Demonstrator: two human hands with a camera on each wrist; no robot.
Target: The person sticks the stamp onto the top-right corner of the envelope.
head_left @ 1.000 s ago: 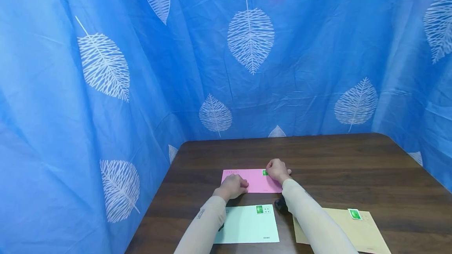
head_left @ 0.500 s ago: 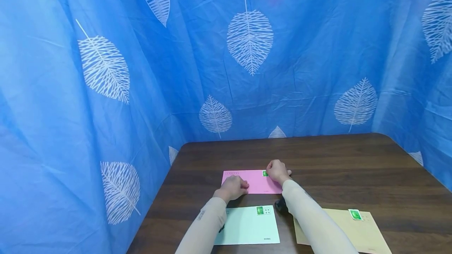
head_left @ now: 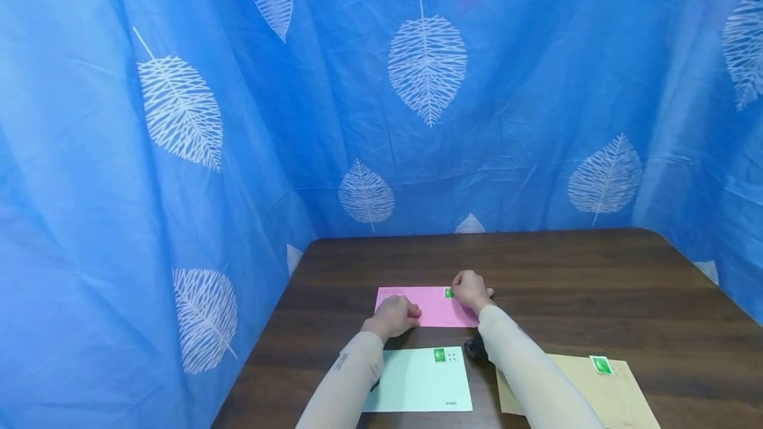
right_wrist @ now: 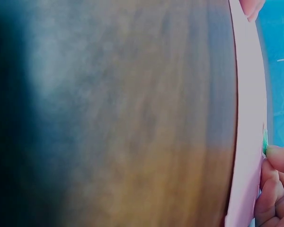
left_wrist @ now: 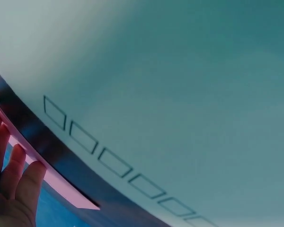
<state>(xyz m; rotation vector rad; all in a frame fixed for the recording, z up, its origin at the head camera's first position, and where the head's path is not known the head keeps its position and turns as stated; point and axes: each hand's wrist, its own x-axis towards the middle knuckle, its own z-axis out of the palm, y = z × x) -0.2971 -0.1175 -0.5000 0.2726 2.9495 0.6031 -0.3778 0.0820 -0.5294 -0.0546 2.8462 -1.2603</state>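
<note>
A pink envelope [head_left: 430, 313] lies flat on the dark wooden table, with a row of printed boxes at its upper left. My left hand [head_left: 393, 316] rests on its left part; in the left wrist view the fingers [left_wrist: 30, 182] reach out along its surface. At the envelope's upper right corner sits a green stamp [head_left: 448, 292]. My right hand [head_left: 472, 290] has the stamp's edge pinched between thumb and curled fingers, as the right wrist view shows with the green stamp [right_wrist: 265, 142] at the fingertips. The hand covers the envelope's right end.
Nearer me lies a mint-green envelope [head_left: 423, 386] with a green stamp, partly under my left forearm. A tan envelope [head_left: 602, 392], also stamped, lies at right, partly hidden by my right sleeve [head_left: 530, 369]. A blue leaf-patterned curtain [head_left: 507, 85] hangs behind the table [head_left: 566, 290].
</note>
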